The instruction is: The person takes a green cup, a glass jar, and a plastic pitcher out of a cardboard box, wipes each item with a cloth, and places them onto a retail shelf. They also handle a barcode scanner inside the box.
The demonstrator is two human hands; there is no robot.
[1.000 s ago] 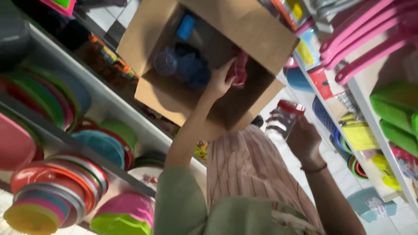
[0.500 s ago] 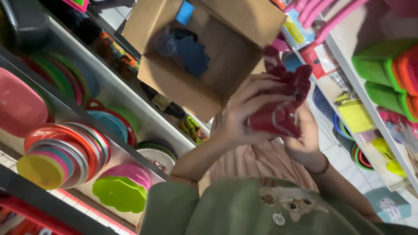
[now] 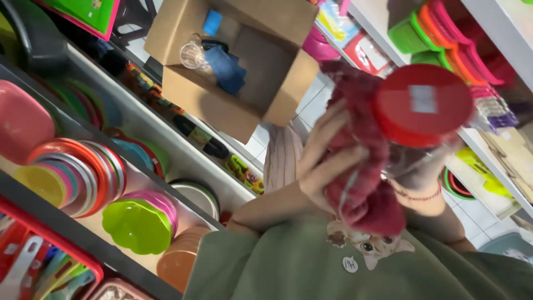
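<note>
My left hand [image 3: 325, 158] presses a dark red cloth [image 3: 361, 166] against a clear plastic jar with a round red lid [image 3: 423, 105]. My right hand [image 3: 419, 172] is mostly hidden behind the cloth and jar and holds the jar from below; a beaded bracelet sits on its wrist. The lid faces the camera, close up. An open cardboard box [image 3: 239, 61] stands on the tiled floor beyond my hands, holding a clear jar [image 3: 191, 54] and blue items [image 3: 225, 66].
Shelves on the left carry stacked coloured plastic plates [image 3: 72, 172], a green bowl [image 3: 136, 225] and a pink tray [image 3: 19, 122]. Shelves on the right hold green, orange and pink plastic baskets [image 3: 444, 33]. The narrow tiled aisle runs between them.
My left hand came out of the box with the red cloth and joined my right hand at the jar. Jar and cloth have risen closer to the camera, lid now facing it.
</note>
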